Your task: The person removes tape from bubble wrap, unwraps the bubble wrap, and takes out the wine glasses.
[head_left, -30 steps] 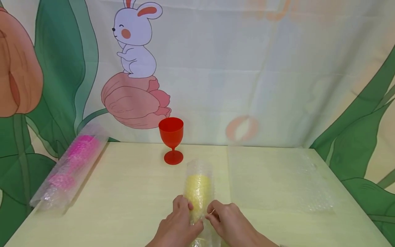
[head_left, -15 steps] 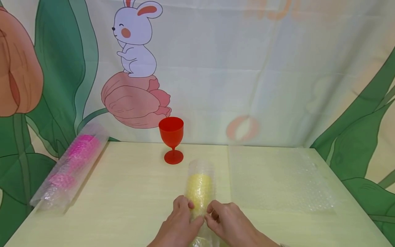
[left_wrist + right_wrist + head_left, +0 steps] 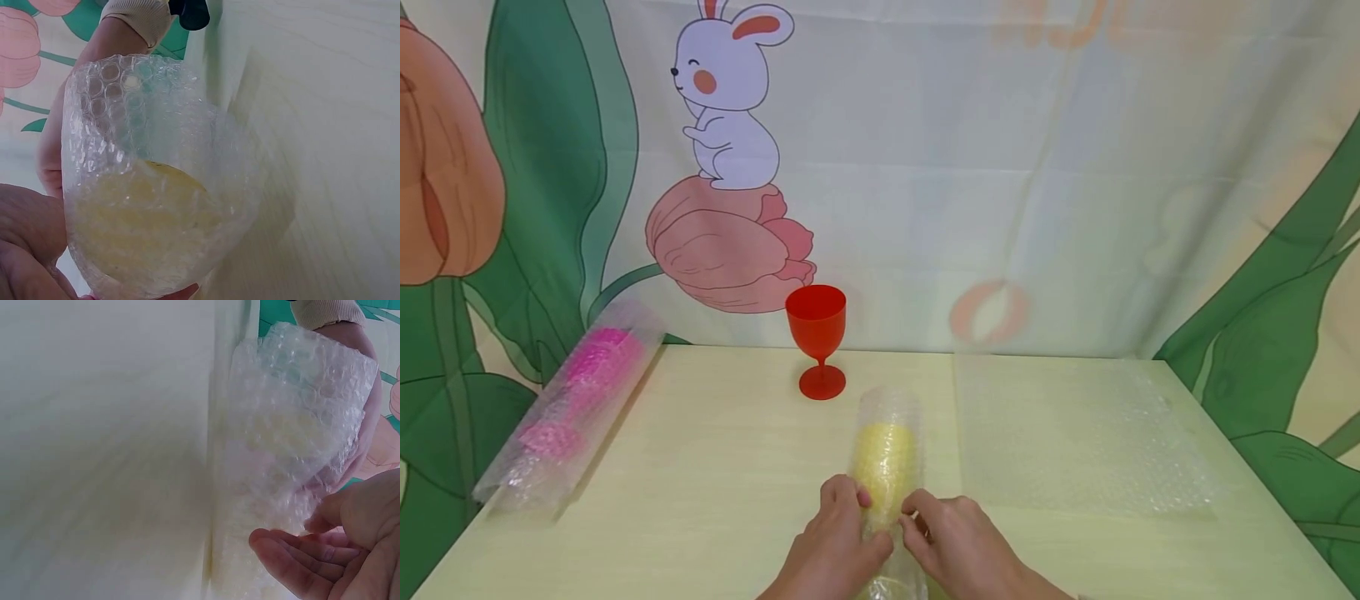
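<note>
left grip (image 3: 838, 537): clamped on yellow bundle (image 3: 884, 467), left side, fingers curled
right grip (image 3: 961, 542): fingertips together, pinching its bubble wrap (image 3: 890, 405)
yellow bundle: between both grips, bench (image 3: 722, 467) below
red goblet (image 3: 817, 327): upright, beyond left grip
pink bundle (image 3: 580, 387): wrapped, well left of left grip
bubble-wrap sheet (image 3: 1075, 442): flat, beyond right grip, to its right

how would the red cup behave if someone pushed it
The red cup might tip if pushed high up, since its bowl sits on a thin stem. Knocked over, it would probably roll, as bowl and foot look round.
</note>
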`<state>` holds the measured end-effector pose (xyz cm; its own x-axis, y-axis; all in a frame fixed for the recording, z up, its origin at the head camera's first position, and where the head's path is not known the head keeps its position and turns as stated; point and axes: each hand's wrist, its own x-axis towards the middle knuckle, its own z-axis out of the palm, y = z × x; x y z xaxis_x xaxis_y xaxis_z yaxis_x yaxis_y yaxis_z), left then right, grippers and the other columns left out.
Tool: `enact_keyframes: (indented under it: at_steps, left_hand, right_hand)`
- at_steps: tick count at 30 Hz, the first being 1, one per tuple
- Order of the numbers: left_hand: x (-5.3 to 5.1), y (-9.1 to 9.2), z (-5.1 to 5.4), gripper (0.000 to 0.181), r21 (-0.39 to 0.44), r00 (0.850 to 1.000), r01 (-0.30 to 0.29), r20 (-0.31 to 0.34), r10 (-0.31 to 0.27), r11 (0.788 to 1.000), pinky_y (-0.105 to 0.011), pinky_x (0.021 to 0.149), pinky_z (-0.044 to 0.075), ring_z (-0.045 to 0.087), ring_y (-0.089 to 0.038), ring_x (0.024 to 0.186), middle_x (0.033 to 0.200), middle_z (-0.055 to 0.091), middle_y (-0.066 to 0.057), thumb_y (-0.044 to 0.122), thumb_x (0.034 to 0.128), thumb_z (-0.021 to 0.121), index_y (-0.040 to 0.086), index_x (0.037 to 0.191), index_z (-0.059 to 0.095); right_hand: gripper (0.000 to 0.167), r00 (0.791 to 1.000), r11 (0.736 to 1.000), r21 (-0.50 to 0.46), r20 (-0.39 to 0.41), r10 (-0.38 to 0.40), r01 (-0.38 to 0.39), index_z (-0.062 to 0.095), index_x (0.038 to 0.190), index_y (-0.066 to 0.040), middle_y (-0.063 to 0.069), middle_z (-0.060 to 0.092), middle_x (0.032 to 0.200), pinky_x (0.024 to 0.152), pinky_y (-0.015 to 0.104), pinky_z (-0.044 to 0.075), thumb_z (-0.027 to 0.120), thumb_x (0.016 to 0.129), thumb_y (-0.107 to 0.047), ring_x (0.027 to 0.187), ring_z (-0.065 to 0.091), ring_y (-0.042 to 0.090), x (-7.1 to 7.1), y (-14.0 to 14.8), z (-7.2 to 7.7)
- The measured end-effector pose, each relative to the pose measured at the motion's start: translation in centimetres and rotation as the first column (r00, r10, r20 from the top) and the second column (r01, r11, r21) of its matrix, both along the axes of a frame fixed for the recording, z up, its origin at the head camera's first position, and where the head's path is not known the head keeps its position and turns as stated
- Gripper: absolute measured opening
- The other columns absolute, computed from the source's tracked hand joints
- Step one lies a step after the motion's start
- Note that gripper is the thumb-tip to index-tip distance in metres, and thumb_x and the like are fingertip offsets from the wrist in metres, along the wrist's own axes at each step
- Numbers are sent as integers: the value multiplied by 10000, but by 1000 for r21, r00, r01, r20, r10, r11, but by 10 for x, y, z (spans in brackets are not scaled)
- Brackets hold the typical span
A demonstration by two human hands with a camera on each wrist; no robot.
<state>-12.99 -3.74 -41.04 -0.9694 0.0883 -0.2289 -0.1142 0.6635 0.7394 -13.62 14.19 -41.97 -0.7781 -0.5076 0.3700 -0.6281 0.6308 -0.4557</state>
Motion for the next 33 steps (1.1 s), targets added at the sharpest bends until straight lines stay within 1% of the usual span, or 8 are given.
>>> enact_keyframes:
  at_steps: [3, 6, 10, 14, 18, 23, 27, 33]
  left_hand:
    - [0, 1, 0, 391, -1, 1000, -6, 22, 6, 1000, -385, 664, 411, 510, -275, 697, 1034, 395, -87, 192, 857, 691, 127, 1130, 420]
    - [1, 1, -1, 396, 0, 1000, -7, 10, 7, 1000, -386, 655, 409, 509, -280, 688, 1026, 403, -85, 192, 855, 688, 123, 1140, 423]
    - [2, 1, -1, 413, 8, 1000, -7, -21, 7, 1000, -382, 638, 402, 505, -286, 662, 1036, 417, -76, 186, 844, 683, 121, 1158, 423]
    - [1, 0, -2, 502, 15, 999, -2, -53, 3, 1000, -383, 619, 401, 509, -289, 653, 1138, 442, -86, 164, 823, 684, 113, 1243, 413]
    - [1, -1, -3, 710, 19, 997, 6, -80, -4, 1000, -407, 615, 409, 526, -291, 659, 1334, 459, -125, 151, 818, 683, 121, 1441, 343]
    - [1, -2, -2, 892, -2, 993, 38, -108, -38, 999, -477, 687, 467, 571, -298, 763, 1540, 386, -147, 175, 841, 661, 132, 1610, 210]
    - [-1, -1, -1, 887, -8, 994, 52, -100, -53, 999, -498, 716, 474, 572, -304, 788, 1535, 367, -175, 169, 855, 657, 109, 1615, 204]
    - [-4, 0, 2, 867, 37, 998, 36, -58, -33, 999, -493, 755, 486, 574, -314, 868, 1511, 348, -188, 168, 858, 672, 84, 1592, 218]
  right_hand:
    - [85, 999, 1000, -2, -53, -5, 5, 659, 992, -79, -55, 688, 670, 492, 94, 393, 706, 928, -49, 519, 488, -86, 1, 0, 0]
    - [90, 995, 1000, 4, -95, -9, 9, 665, 971, -100, -62, 695, 671, 503, 87, 390, 728, 917, -65, 534, 509, -85, 1, -1, 1]
    - [106, 996, 1000, -15, -93, -12, 11, 663, 913, -119, -72, 688, 664, 502, 83, 394, 721, 912, -30, 554, 527, -82, 2, -3, 1]
    - [133, 1000, 998, -64, -4, -16, 16, 638, 901, -119, -75, 677, 679, 494, 98, 413, 681, 914, 5, 566, 527, -83, 3, -3, 1]
    - [155, 995, 992, -119, 95, -19, 30, 621, 879, -132, -101, 646, 683, 497, 133, 439, 651, 915, 17, 557, 503, -76, 2, -2, 1]
    - [165, 992, 982, -186, 126, -1, 24, 623, 868, -124, -101, 648, 693, 511, 156, 468, 634, 920, 33, 557, 514, -70, 1, -2, -1]
    - [138, 984, 972, -232, 176, 13, 29, 628, 887, -94, -74, 677, 703, 534, 176, 498, 627, 941, 33, 588, 589, -39, 1, -1, -2]
    - [117, 947, 959, -267, 321, -4, 95, 615, 893, -90, -59, 684, 684, 537, 215, 517, 596, 973, -8, 589, 681, 83, 2, 0, 1]
